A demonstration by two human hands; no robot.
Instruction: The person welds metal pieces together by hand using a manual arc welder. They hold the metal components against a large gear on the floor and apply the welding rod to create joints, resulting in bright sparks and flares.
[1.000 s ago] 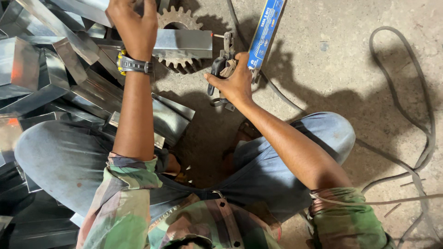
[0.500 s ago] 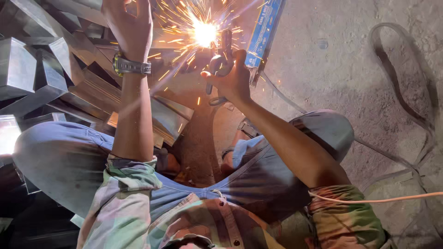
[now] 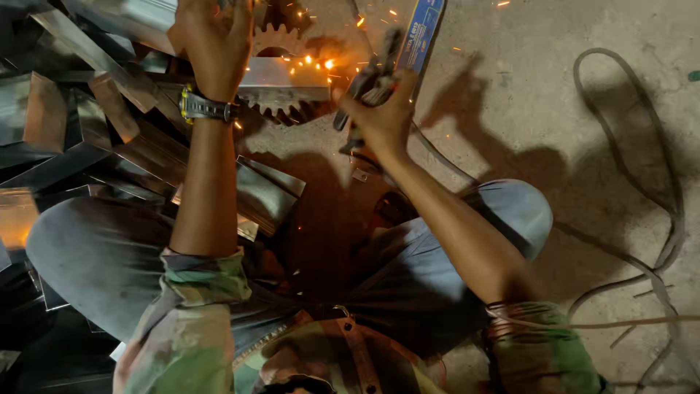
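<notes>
The right hand (image 3: 379,109) is clamped around a welding holder (image 3: 368,80) whose tip points up and left toward the metal piece (image 3: 284,80), which lies flat across the gear (image 3: 281,44) with its long axis running left-right. Sparks (image 3: 317,62) sit on the piece's right end, so it's just left of the right hand. The left hand (image 3: 211,40) is pressed down on the piece's left end, fingers curled over it, near the sheet pile (image 3: 80,138).

My left hand (image 3: 211,44) is cut off by the top edge; the gear (image 3: 281,109) is mostly hidden under a metal piece (image 3: 281,84).
</notes>
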